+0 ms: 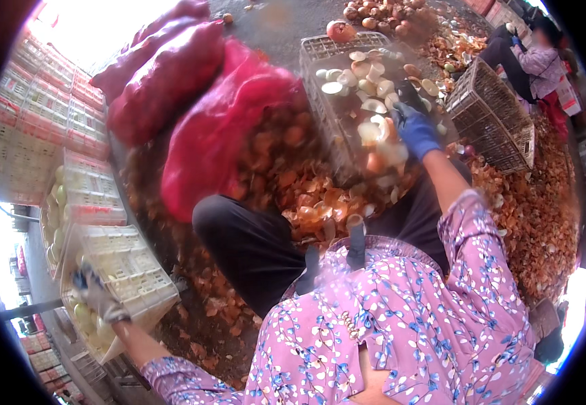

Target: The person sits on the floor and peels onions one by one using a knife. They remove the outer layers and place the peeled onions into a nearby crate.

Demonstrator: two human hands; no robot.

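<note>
My left hand (99, 296), in a pale glove with dark blue fingertips, reaches into the top of a white plastic crate (121, 255). Peeled onions (86, 315) lie in that crate, right beside the fingers; whether it grasps one is unclear. My right hand (417, 132) wears a blue glove and rests over an upturned crate (318, 109) before me. Something dark and blurred (410, 96) shows at its fingers; I cannot tell whether it is held. Cut onion ends (366, 83) and onion pieces are spread over the crate's top, with an unpeeled onion (341, 31) at its far edge.
Pink mesh sacks (171, 76) lie ahead to the left, one spilling brown onions (272, 147). Onion skins (318, 202) cover the floor between my knees. Crates are stacked (45, 116) at the left. An empty crate (495, 116) lies tilted at right, near a seated person (541, 66).
</note>
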